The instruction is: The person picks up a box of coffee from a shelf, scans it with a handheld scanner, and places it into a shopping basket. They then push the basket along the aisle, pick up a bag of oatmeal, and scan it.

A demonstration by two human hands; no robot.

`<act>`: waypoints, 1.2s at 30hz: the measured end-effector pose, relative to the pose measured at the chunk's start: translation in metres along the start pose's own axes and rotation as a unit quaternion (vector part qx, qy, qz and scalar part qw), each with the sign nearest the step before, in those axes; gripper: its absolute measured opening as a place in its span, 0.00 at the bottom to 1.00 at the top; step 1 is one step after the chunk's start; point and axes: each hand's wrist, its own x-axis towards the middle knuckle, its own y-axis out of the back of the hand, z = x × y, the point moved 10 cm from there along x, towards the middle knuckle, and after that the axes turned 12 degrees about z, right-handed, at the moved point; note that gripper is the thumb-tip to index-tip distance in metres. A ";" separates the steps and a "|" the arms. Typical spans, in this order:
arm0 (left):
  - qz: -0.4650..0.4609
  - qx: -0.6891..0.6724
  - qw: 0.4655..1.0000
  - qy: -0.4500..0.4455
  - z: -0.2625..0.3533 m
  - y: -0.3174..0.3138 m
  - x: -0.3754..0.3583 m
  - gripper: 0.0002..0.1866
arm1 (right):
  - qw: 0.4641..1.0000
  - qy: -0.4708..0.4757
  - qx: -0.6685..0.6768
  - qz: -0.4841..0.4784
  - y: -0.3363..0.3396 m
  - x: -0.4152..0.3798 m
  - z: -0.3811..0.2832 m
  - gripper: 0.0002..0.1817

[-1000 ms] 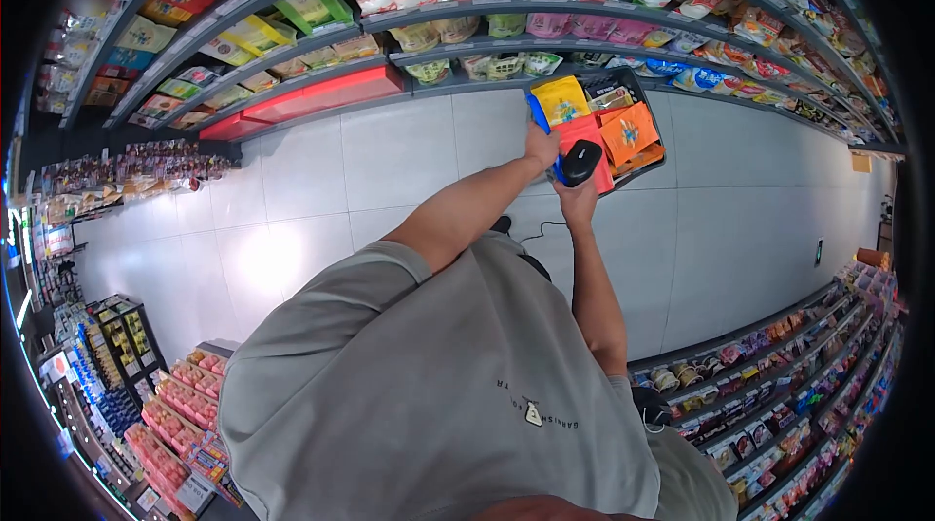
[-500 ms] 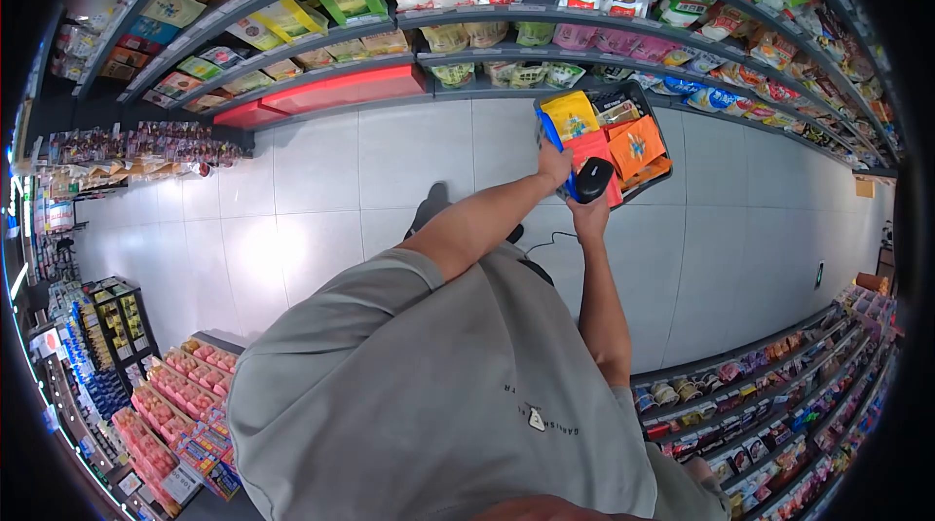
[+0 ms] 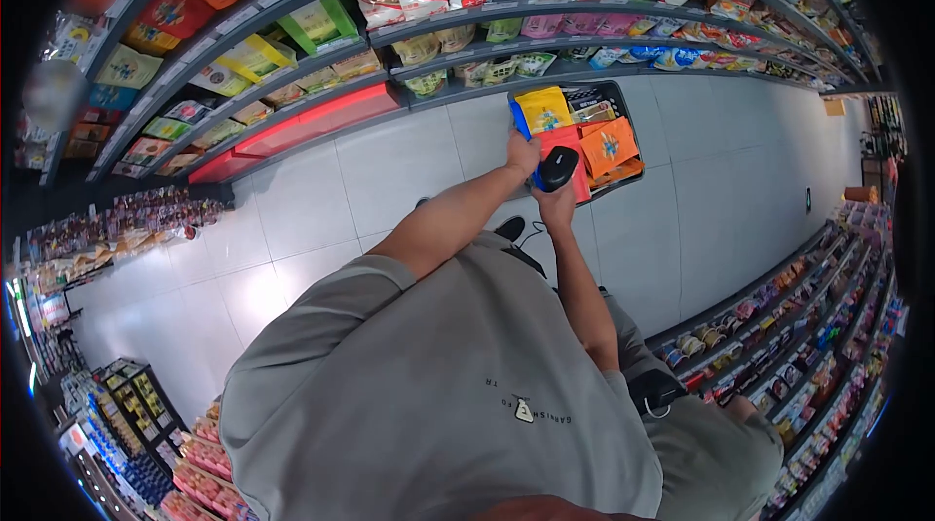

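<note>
My left hand [image 3: 524,155] is closed around the lower end of a blue packet [image 3: 517,116] at the left side of a dark shopping basket [image 3: 635,122]. Just below it, my right hand [image 3: 555,204] grips a rounded black handheld scanner [image 3: 558,168], its top facing up. Beneath the scanner lies a red pouch [image 3: 562,137], partly covered by it. A yellow pouch [image 3: 545,109] sits at the back left of the basket, and an orange pouch [image 3: 611,144] rests on the right. A dark package with a pale label [image 3: 592,110] shows behind them.
Shelves of bagged goods [image 3: 467,10] run along the far side of the aisle, with a red display ledge [image 3: 312,120] low on the left. More shelves [image 3: 750,346] stand at the lower right. Pale floor tiles [image 3: 701,180] lie between. A thin cable [image 3: 531,229] hangs near my shoe [image 3: 510,228].
The view has turned and shifted, so the basket and both hands appear farther left. Both hands keep their holds on the blue packet and the scanner. My legs have changed position.
</note>
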 end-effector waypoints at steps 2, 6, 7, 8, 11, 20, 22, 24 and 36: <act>-0.012 -0.004 1.000 0.026 -0.011 0.007 0.011 0.17 | 1.000 -0.006 -0.023 0.014 -0.010 -0.009 -0.006 0.26; -0.008 0.001 1.000 0.009 -0.031 0.018 0.031 0.17 | 0.999 -0.022 -0.011 0.029 -0.036 -0.025 -0.012 0.26; 0.006 0.025 0.999 -0.021 -0.039 0.021 0.040 0.17 | 0.999 -0.015 -0.006 0.051 -0.040 -0.029 -0.012 0.28; 0.020 0.048 0.997 -0.052 -0.038 0.029 0.043 0.17 | 0.998 -0.018 -0.007 0.053 -0.045 -0.035 -0.015 0.28; 0.014 0.052 0.997 -0.062 -0.041 0.045 0.053 0.17 | 0.998 -0.034 -0.008 0.059 -0.061 -0.047 -0.024 0.27; -0.052 0.027 0.998 0.036 -0.033 0.104 0.060 0.20 | 0.997 -0.057 0.001 0.049 -0.107 -0.081 -0.054 0.27; -0.024 0.042 0.999 -0.001 -0.038 0.117 0.067 0.18 | 0.998 -0.032 0.031 0.046 -0.114 -0.089 -0.066 0.27; 0.012 0.054 0.998 -0.041 -0.035 0.131 0.066 0.16 | 0.998 -0.034 0.030 0.033 -0.120 -0.096 -0.067 0.27; 0.071 0.071 0.995 -0.020 -0.041 0.206 0.052 0.18 | 0.998 -0.001 0.061 -0.003 -0.147 -0.131 -0.074 0.25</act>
